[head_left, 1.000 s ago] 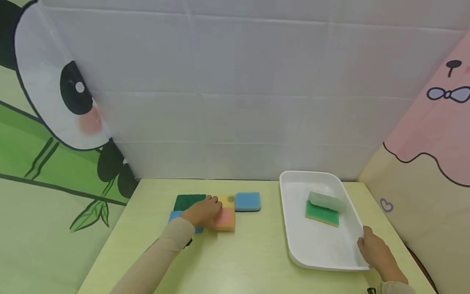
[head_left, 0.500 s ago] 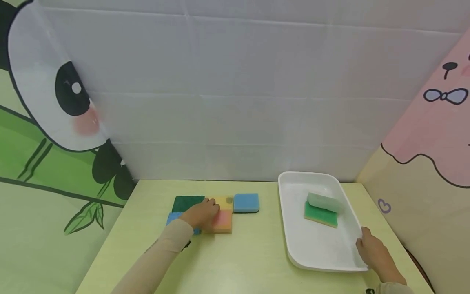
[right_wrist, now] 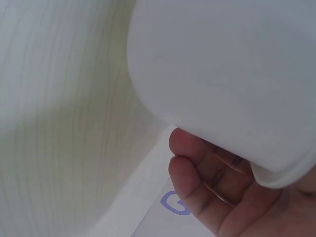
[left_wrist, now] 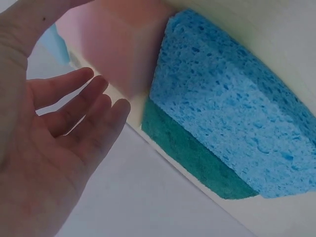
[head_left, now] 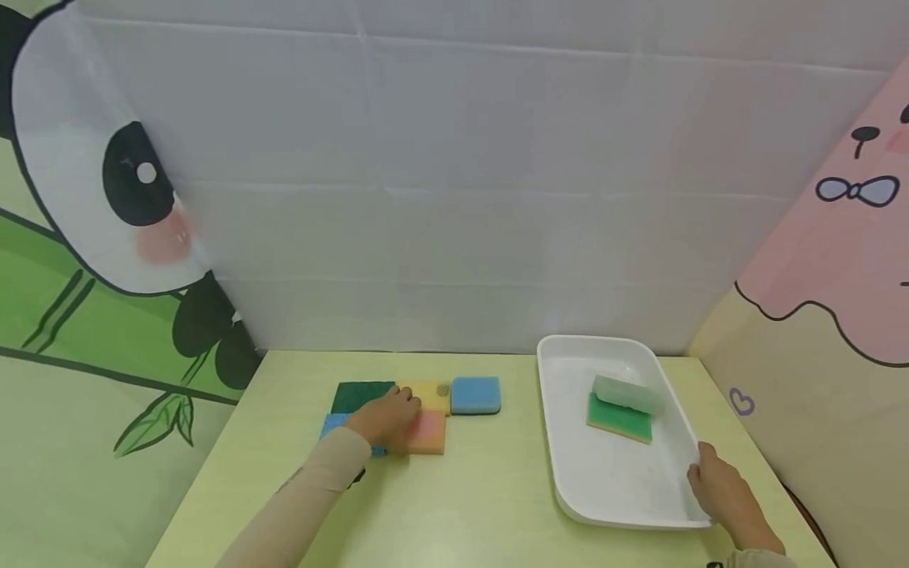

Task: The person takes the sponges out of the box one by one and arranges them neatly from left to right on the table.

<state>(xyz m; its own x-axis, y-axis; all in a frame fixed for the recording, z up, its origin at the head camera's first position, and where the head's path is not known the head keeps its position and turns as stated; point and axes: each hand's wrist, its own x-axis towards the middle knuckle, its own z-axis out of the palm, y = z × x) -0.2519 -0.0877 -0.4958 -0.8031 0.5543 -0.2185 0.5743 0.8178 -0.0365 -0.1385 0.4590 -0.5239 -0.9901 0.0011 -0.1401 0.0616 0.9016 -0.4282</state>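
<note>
Tabletop [head_left: 454,505]: pink sponge [head_left: 429,430] beside left fingers [left_wrist: 64,88]

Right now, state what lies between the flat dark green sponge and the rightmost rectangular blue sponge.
The head view shows a rectangular yellow sponge, partly behind the left hand.

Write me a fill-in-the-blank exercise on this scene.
1. The right hand holds a rectangular plastic tray whose colour is ____.
2. In the head view, the smooth blue rectangular sponge lies immediately to the ____ of the yellow rectangular sponge.
3. The bright green rectangular sponge lies inside the ____.

Missing words: white; right; tray.
</note>
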